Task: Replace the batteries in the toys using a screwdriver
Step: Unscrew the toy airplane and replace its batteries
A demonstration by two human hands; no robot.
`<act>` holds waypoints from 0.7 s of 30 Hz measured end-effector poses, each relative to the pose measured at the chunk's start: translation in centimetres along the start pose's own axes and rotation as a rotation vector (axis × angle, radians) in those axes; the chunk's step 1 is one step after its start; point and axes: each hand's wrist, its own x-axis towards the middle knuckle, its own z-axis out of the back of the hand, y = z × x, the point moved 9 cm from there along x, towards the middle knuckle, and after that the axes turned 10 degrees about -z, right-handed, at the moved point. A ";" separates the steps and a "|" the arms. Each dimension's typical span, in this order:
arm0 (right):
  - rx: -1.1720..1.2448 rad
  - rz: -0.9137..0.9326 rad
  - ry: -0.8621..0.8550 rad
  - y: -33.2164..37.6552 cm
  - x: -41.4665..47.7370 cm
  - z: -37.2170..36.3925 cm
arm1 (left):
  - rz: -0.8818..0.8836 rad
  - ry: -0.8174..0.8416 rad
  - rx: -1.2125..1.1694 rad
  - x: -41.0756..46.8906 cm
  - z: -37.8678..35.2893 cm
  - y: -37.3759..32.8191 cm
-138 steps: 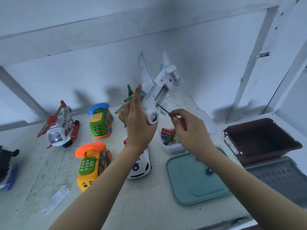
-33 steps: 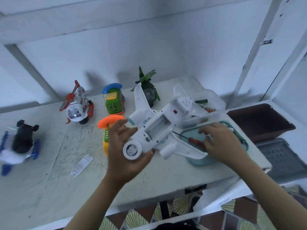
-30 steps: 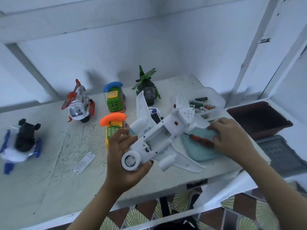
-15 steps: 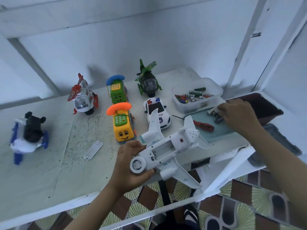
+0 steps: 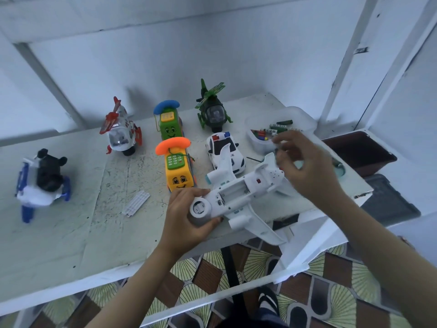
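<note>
My left hand (image 5: 184,221) grips the nose of a white toy airplane (image 5: 246,200), held belly-up over the table's front edge. Its battery compartment (image 5: 233,194) is uncovered and looks empty. My right hand (image 5: 307,166) hovers blurred over the plane's tail, its fingertips pinching a small dark thing that looks like a battery (image 5: 276,151). The screwdriver (image 5: 251,158) lies on the table behind the plane, with only its thin shaft showing. A white ribbed cover (image 5: 136,203) lies loose on the table to the left.
A clear tub (image 5: 305,114) of batteries stands at the back right, by a teal lid (image 5: 340,170). A police car (image 5: 224,152), yellow phone toy (image 5: 177,169), green phone toy (image 5: 168,124), two helicopters and a black-and-blue toy (image 5: 40,183) stand around. A brown bin (image 5: 359,152) sits right.
My right hand laid the screwdriver down, reached to the teal lid, and has now come back over the plane's tail. My left hand lowered the plane toward the table's front edge.
</note>
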 end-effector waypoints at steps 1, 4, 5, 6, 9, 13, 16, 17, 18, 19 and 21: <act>0.061 -0.009 0.061 0.7 -0.6 -1.1 | 0.001 0.001 -0.004 0.0 0.0 0.0; 0.110 0.010 0.170 1.7 -2.3 -3.9 | -0.005 0.005 -0.008 0.0 0.0 -0.2; 0.076 0.023 0.183 1.8 -2.8 -4.7 | -0.009 0.007 -0.004 -0.1 0.0 -0.3; 0.029 0.051 0.186 2.0 -3.2 -5.4 | -0.012 0.010 -0.001 -0.1 0.0 -0.3; -0.135 0.200 0.141 2.7 -4.1 -6.6 | -0.015 0.015 0.006 -0.1 0.0 -0.4; -0.322 0.410 0.059 3.7 -4.8 -7.0 | -0.004 0.008 -0.002 -0.2 0.0 -0.2; -0.327 0.495 0.044 4.2 -5.0 -7.0 | -0.003 0.008 -0.011 -0.2 0.0 0.0; -0.327 0.513 0.044 4.3 -5.1 -7.0 | -0.004 0.007 -0.013 -0.2 0.0 0.0; -0.325 0.531 0.047 4.5 -5.2 -7.1 | -0.006 0.005 -0.014 -0.2 0.0 0.0; -0.321 0.550 0.051 4.7 -5.3 -7.1 | -0.009 0.004 -0.016 -0.2 0.0 0.0; -0.324 0.588 0.058 5.1 -5.7 -7.3 | -0.013 0.003 -0.021 -0.2 0.0 -0.1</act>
